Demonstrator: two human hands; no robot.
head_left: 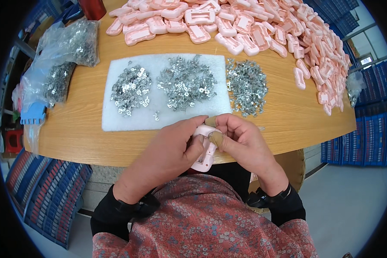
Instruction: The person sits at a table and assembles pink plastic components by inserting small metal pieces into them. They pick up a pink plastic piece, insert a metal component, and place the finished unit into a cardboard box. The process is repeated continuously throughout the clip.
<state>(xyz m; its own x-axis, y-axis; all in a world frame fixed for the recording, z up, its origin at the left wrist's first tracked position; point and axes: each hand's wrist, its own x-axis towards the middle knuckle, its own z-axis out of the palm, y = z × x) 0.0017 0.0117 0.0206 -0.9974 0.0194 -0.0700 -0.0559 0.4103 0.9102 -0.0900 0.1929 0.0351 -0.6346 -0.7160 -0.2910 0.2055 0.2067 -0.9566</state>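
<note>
Between my hands, just over the table's near edge, is a pink plastic casing (204, 161) with a recessed inside facing up. My left hand (176, 144) is closed around its left side, the thumb lying on the inner face. My right hand (241, 135) grips the upper right end; its thumb and index finger wear tan finger covers, and the thumb presses into the casing. Whether a small metal part sits under that thumb I cannot tell. Beyond my hands, a white foam sheet (152, 123) carries two heaps of small metal clips, a left heap (131, 90) and a larger middle heap (187, 81).
A third heap of small metal pieces (247, 88) lies on the wooden table (288, 124) right of the foam. A big pile of pink casings (258, 26) covers the far and right side. Clear bags of metal parts (77, 43) stand at left. Blue racks (47, 193) flank the table.
</note>
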